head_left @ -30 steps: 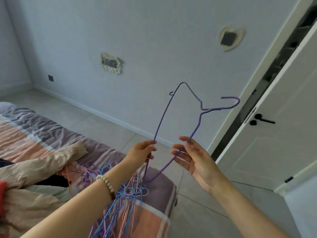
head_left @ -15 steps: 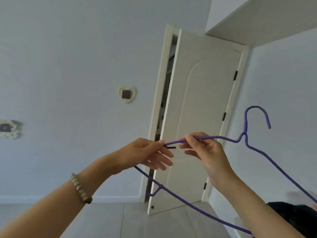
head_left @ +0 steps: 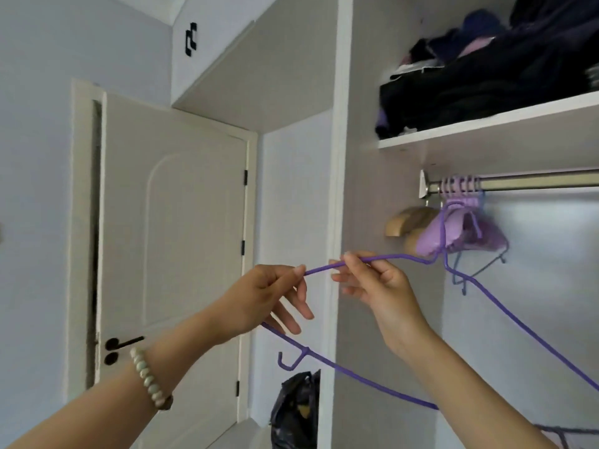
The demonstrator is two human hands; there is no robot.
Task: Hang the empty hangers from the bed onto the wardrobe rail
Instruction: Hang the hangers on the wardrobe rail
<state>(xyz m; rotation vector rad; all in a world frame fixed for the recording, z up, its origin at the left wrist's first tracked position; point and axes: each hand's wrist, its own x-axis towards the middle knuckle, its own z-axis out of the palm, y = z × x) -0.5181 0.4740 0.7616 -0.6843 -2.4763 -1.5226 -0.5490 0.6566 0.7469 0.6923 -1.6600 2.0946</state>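
Before the open wardrobe (head_left: 338,124), right of a white door (head_left: 175,238), we hold one purple wire hanger (head_left: 518,328) in both hands; our left hand (head_left: 269,296) pinches its left shoulder tip between thumb and forefinger, the other fingers loose; our right hand (head_left: 382,293) pinches the same upper wire a little further right; the hanger's hook rises just below the rail (head_left: 534,180) and is not yet over it, so we judge this hanger is about to be hung.

Some work looks done: a bunch of lilac hangers (head_left: 460,236) already hangs at the rail's left end, with a wooden hanger (head_left: 405,222) beside it; the bed is out of view, so we cannot tell how many remain.

Above the rail, a white shelf (head_left: 453,136) holds a pile of dark clothes (head_left: 486,76) with some purple among them; low down, between door and wardrobe, sits a black bag (head_left: 291,413); its contents are hidden.
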